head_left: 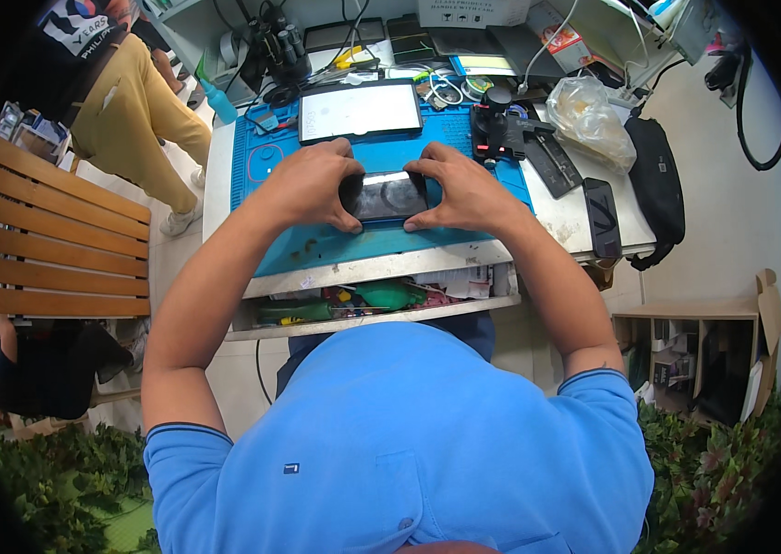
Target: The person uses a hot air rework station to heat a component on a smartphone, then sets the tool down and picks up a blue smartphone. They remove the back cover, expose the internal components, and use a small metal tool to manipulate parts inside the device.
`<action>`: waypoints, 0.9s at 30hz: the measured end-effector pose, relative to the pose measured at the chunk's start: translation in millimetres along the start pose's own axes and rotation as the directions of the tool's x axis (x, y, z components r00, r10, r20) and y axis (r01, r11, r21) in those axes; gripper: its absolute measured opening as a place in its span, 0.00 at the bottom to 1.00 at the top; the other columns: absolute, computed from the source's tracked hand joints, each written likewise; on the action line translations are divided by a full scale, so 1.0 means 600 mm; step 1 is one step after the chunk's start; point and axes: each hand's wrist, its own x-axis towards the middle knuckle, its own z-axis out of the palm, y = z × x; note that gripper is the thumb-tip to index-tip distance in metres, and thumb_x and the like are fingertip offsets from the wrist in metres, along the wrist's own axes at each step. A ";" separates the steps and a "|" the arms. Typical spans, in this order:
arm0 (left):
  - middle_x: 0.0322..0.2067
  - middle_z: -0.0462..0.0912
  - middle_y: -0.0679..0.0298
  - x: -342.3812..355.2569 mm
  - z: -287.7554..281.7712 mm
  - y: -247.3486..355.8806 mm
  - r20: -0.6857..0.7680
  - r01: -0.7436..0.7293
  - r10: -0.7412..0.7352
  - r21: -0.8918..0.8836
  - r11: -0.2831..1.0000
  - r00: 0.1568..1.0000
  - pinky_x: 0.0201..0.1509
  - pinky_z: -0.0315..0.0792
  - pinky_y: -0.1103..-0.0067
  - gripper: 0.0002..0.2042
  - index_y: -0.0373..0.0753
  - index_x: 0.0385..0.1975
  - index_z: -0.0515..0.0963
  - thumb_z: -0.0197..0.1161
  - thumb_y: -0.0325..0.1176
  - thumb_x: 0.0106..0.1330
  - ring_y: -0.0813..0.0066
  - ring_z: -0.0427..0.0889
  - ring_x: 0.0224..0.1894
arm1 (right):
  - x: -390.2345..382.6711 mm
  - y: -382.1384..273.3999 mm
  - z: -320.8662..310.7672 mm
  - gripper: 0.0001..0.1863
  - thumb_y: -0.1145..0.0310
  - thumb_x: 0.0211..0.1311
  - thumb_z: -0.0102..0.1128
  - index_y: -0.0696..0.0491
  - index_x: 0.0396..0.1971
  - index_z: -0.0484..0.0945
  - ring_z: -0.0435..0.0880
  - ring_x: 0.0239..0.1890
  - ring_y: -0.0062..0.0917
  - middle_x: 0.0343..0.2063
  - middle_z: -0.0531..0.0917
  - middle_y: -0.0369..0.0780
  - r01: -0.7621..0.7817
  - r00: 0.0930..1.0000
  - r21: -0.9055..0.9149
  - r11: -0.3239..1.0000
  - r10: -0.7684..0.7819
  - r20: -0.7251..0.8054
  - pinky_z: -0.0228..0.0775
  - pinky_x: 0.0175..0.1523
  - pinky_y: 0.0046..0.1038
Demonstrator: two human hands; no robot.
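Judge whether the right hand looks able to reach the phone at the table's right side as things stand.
Probably yes: the phone lies uncovered near the right forearm, though the right hand must leave the dark device it holds.

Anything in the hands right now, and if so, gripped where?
Yes: a dark phone, gripped at its two short ends, left hand on one, right hand on the other. Whether it is lifted off the blue mat cannot be told.
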 end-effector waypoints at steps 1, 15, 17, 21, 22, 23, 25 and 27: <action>0.53 0.87 0.56 0.002 -0.004 0.000 0.036 0.009 -0.009 -0.015 1.000 0.999 0.62 0.82 0.65 0.40 0.37 0.59 0.88 0.88 0.48 0.42 0.55 0.88 0.56 | 0.000 0.001 0.000 0.46 0.49 0.48 0.89 0.57 0.65 0.84 0.85 0.62 0.44 0.60 0.82 0.47 0.003 1.000 0.004 1.000 -0.003 0.008 0.78 0.68 0.42; 0.54 0.86 0.51 0.004 -0.018 -0.020 0.104 0.001 0.014 -0.143 0.990 0.995 0.62 0.81 0.65 0.39 0.33 0.65 0.84 0.74 0.40 0.45 0.52 0.88 0.55 | 0.012 0.033 -0.015 0.47 0.33 0.64 0.74 0.64 0.65 0.84 0.86 0.60 0.47 0.60 0.83 0.52 0.064 0.994 0.093 0.994 -0.072 0.079 0.79 0.65 0.41; 0.54 0.86 0.50 0.003 -0.015 -0.022 0.100 -0.002 0.019 -0.176 0.984 0.995 0.62 0.81 0.65 0.38 0.34 0.64 0.84 0.72 0.38 0.46 0.52 0.88 0.54 | 0.014 0.031 -0.022 0.47 0.32 0.65 0.72 0.63 0.65 0.84 0.86 0.61 0.47 0.60 0.84 0.52 0.051 0.993 0.103 0.993 -0.061 0.100 0.79 0.66 0.41; 0.51 0.88 0.50 -0.006 -0.021 -0.024 0.084 -0.005 0.024 -0.230 0.973 0.996 0.60 0.82 0.64 0.33 0.35 0.63 0.85 0.69 0.32 0.51 0.51 0.88 0.53 | 0.016 0.029 -0.026 0.41 0.35 0.74 0.65 0.61 0.64 0.85 0.86 0.61 0.45 0.59 0.85 0.51 0.055 0.993 0.103 0.993 -0.065 0.100 0.78 0.66 0.41; 0.51 0.88 0.50 -0.005 -0.014 -0.034 0.045 -0.049 0.061 -0.237 0.970 0.997 0.60 0.82 0.64 0.31 0.34 0.62 0.85 0.68 0.30 0.52 0.51 0.88 0.53 | 0.018 0.030 -0.025 0.39 0.37 0.76 0.64 0.61 0.63 0.86 0.86 0.61 0.45 0.58 0.86 0.51 0.056 0.994 0.110 0.992 -0.065 0.086 0.78 0.65 0.40; 0.50 0.88 0.51 -0.005 -0.003 -0.049 0.005 -0.093 0.097 -0.242 0.966 0.995 0.59 0.82 0.64 0.30 0.34 0.62 0.85 0.67 0.28 0.53 0.51 0.88 0.52 | 0.020 0.030 -0.026 0.37 0.38 0.78 0.62 0.60 0.62 0.87 0.86 0.60 0.44 0.56 0.87 0.51 0.057 0.995 0.117 0.992 -0.065 0.072 0.78 0.65 0.40; 0.50 0.89 0.50 -0.007 0.001 -0.057 -0.038 -0.110 0.103 -0.262 0.959 0.994 0.59 0.82 0.63 0.27 0.34 0.59 0.86 0.66 0.25 0.56 0.50 0.88 0.53 | 0.025 0.031 -0.025 0.35 0.40 0.81 0.59 0.60 0.61 0.87 0.88 0.58 0.44 0.51 0.89 0.51 0.034 0.997 0.168 0.985 -0.046 0.068 0.79 0.63 0.39; 0.52 0.90 0.49 -0.010 0.001 -0.055 -0.047 -0.055 0.043 -0.293 0.955 0.998 0.61 0.82 0.62 0.22 0.34 0.56 0.87 0.65 0.23 0.59 0.49 0.88 0.56 | 0.032 0.035 -0.024 0.33 0.41 0.83 0.57 0.59 0.60 0.87 0.89 0.53 0.42 0.44 0.90 0.51 -0.010 0.998 0.210 0.978 -0.005 0.068 0.79 0.59 0.39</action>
